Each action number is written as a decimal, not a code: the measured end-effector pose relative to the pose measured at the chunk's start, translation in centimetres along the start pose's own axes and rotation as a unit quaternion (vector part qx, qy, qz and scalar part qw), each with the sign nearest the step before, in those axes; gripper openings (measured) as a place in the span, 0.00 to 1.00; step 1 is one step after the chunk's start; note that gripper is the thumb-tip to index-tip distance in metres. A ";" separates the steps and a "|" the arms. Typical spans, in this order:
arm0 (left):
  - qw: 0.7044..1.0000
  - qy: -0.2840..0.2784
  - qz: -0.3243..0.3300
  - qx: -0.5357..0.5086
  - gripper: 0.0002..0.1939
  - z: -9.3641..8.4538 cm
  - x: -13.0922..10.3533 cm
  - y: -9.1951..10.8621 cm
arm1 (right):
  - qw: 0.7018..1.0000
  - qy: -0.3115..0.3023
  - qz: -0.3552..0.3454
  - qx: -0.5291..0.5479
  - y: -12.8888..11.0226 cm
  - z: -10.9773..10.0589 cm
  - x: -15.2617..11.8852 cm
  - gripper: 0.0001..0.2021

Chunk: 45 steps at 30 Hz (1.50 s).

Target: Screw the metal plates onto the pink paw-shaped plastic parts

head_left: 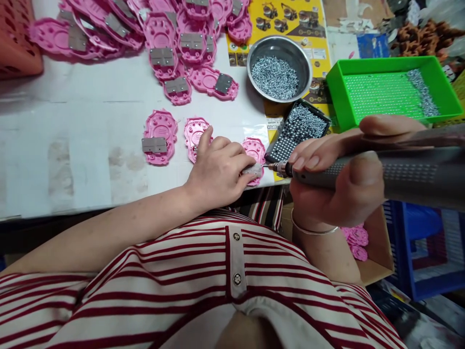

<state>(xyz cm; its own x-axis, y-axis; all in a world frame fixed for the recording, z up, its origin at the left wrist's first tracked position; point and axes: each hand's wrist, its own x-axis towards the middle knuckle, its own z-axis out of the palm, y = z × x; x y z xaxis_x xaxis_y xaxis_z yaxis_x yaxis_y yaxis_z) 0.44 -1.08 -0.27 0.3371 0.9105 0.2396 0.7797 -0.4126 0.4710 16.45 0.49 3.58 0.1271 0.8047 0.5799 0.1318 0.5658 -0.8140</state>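
Observation:
My right hand [337,174] is wrapped round a grey electric screwdriver [410,169], its bit pointing left at a pink plastic part [254,149] near the table's front edge. On that part lies a grey plate [253,169], pinched between the thumb and fingers of my left hand [221,169]. The bit's tip is at the plate's right end. A second pink part [194,132] is partly hidden behind my left hand. Further left, another pink part [161,127] carries a grey plate [154,145].
Several pink parts with plates [160,36] are piled at the back. A metal bowl of screws [279,77], a black perforated tray [285,143] and a green tray [378,89] stand right of centre. Below the right hand is a cardboard box [379,242] beside blue crates [403,252].

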 end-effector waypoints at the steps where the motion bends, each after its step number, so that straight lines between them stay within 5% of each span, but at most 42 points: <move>1: 1.000 0.000 -0.001 0.001 0.11 0.0 0.0 0.0 | 0.999 -0.001 -0.033 0.019 0.5 0.0 0.2 0.12; 7: 1.000 0.000 -0.001 0.008 0.10 0.1 0.1 0.1 | 0.983 -0.007 -0.147 0.112 2.7 0.7 1.2 0.17; 20: 1.000 0.000 0.003 0.013 0.11 0.2 0.2 0.2 | 0.997 0.040 -0.050 0.033 2.1 1.0 0.3 0.14; 35: 1.000 -0.010 0.005 0.015 0.10 0.0 0.3 0.3 | 0.993 -0.048 -0.045 0.100 3.5 1.4 0.8 0.10; 40: 1.000 -0.027 -0.007 0.012 0.10 -0.2 0.3 0.3 | 0.993 -0.011 -0.029 0.116 1.9 1.3 1.2 0.12; 45: 0.999 -0.046 -0.011 0.005 0.11 -0.2 0.3 -0.1 | 0.994 0.018 -0.054 0.097 -1.0 0.3 2.3 0.04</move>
<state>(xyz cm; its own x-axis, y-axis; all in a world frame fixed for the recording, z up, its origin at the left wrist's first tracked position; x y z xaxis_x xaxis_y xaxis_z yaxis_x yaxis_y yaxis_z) 0.38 -0.80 -0.04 0.3659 0.9183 0.1508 0.7929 -0.3925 0.4660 16.34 1.84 5.72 0.1571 0.7328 0.6620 -0.0454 0.6750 -0.7364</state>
